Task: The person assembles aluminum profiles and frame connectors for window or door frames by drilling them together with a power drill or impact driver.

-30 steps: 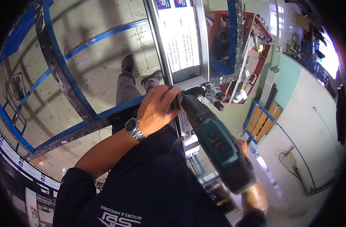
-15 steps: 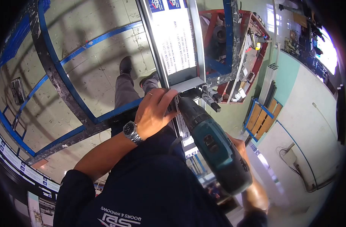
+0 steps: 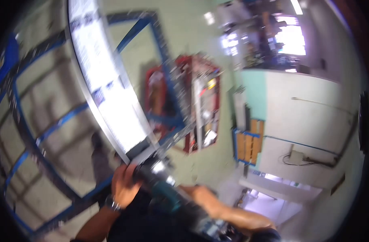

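Observation:
A long aluminium frame (image 3: 97, 109) with white printed protective film runs from the top edge down to my hands. My left hand (image 3: 126, 181), with a metal watch at the wrist, has its fingers curled at the frame's near end, beside the front of the drill; motion smears the fingertips. My right hand (image 3: 200, 197) grips a teal and black cordless drill (image 3: 166, 193), its nose pointing at that frame end. The contact between bit and frame is too blurred to make out.
Blue and black metal stand bars (image 3: 45, 171) lie beneath and left of the frame. A red tool cart (image 3: 188, 147) with tools stands at right. Beyond it, wooden boards in a blue rack (image 3: 249, 141) lean by the white wall (image 3: 305, 121).
The view has swung, so the wall and bright window show more and my hands sit lower and further left. The drill stays at the frame's near end in my right hand.

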A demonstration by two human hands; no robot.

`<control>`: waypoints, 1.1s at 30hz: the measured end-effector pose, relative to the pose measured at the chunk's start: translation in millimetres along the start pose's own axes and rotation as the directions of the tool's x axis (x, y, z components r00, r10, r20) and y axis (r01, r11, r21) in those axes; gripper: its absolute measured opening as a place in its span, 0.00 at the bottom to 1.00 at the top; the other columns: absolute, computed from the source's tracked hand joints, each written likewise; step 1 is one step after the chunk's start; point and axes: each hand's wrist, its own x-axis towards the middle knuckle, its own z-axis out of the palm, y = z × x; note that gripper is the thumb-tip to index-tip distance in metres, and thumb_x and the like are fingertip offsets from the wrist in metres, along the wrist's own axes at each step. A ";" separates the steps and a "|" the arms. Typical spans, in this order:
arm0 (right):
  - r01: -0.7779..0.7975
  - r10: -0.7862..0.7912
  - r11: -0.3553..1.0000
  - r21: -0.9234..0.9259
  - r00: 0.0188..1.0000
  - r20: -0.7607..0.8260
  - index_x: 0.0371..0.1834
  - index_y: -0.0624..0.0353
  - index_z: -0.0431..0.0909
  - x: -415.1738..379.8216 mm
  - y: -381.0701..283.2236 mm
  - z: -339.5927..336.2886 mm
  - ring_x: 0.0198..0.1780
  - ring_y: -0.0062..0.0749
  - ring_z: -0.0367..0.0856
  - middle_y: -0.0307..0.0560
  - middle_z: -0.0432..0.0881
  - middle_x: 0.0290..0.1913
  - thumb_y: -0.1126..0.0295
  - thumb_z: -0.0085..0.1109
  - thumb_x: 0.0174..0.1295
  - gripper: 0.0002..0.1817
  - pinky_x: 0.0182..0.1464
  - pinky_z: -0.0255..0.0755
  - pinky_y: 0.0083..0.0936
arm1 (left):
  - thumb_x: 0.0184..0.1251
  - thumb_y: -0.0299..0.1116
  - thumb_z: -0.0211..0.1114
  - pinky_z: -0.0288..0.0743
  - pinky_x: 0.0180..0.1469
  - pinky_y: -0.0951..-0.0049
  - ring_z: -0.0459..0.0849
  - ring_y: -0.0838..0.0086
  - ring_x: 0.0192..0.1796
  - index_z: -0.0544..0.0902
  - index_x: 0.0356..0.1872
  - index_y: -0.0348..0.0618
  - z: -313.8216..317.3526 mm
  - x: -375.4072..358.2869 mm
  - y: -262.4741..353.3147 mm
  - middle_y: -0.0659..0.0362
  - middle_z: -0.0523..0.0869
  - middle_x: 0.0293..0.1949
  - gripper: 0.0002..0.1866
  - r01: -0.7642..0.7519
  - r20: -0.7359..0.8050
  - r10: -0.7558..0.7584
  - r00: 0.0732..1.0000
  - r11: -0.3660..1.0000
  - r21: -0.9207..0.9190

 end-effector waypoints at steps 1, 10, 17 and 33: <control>-0.092 0.091 0.995 -0.029 0.996 -0.016 0.59 0.67 0.75 2.3 -9.5 -0.1 0.49 0.67 0.82 0.71 0.84 0.43 0.59 0.65 0.50 0.33 0.47 0.76 0.50 | 0.46 0.30 0.81 0.78 0.57 0.49 0.81 0.45 0.54 0.77 0.64 0.49 0.2 4.4 4.0 0.46 0.80 0.52 0.38 -0.053 -0.057 0.053 0.997 0.999 0.004; -0.022 0.023 0.999 0.031 0.998 -0.055 0.55 0.65 0.74 6.8 -17.3 -2.2 0.44 0.70 0.82 0.71 0.84 0.38 0.60 0.64 0.56 0.27 0.44 0.74 0.54 | 0.47 0.29 0.79 0.76 0.48 0.50 0.80 0.47 0.45 0.78 0.58 0.43 -5.8 16.0 16.0 0.48 0.79 0.44 0.33 -0.118 -0.115 0.119 0.986 0.993 0.015; 0.031 -0.030 0.999 0.010 0.996 -0.080 0.54 0.67 0.74 7.4 -13.8 -2.8 0.44 0.71 0.82 0.72 0.83 0.38 0.61 0.63 0.56 0.26 0.43 0.75 0.53 | 0.47 0.29 0.79 0.76 0.47 0.50 0.80 0.47 0.45 0.77 0.59 0.43 -5.9 15.7 15.6 0.48 0.79 0.44 0.33 -0.108 -0.104 0.107 0.989 0.994 0.003; -0.165 0.167 0.986 0.032 0.984 -0.069 0.41 0.68 0.76 16.9 -23.8 -6.2 0.40 0.66 0.83 0.66 0.82 0.34 0.64 0.65 0.55 0.18 0.43 0.76 0.44 | 0.54 0.35 0.79 0.79 0.52 0.54 0.83 0.49 0.49 0.77 0.63 0.45 -9.4 15.7 14.5 0.49 0.82 0.48 0.34 -0.099 -0.092 0.100 0.991 0.995 0.009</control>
